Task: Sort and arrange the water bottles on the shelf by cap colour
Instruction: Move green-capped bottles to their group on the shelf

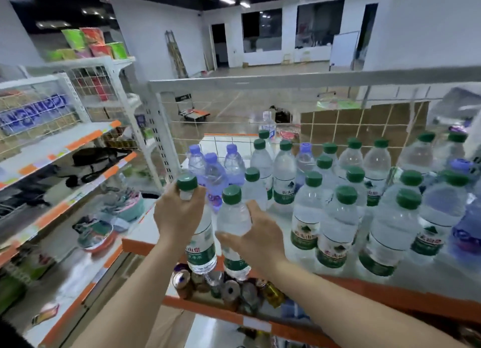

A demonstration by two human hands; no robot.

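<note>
My left hand [177, 212] grips a green-capped water bottle [201, 251] around its neck, in front of the shelf's left front edge. My right hand [253, 233] holds a second green-capped bottle [233, 217] by its shoulder, right beside the first. Both bottles hang over the orange-edged top shelf [390, 293]. Three purple-capped bottles [212, 170] stand at the shelf's back left. Several green-capped bottles [335, 217] fill the middle and right. One purple-capped bottle [304, 157] stands among them, and more purple-capped ones [460, 181] stand at the far right.
A white wire grid [338, 129] backs the shelf. The lower shelf holds cans and small goods [234, 290]. To the left stands another white rack [59, 149] with orange price strips and mixed goods. Behind the grid lie an open floor and a small cart [194, 113].
</note>
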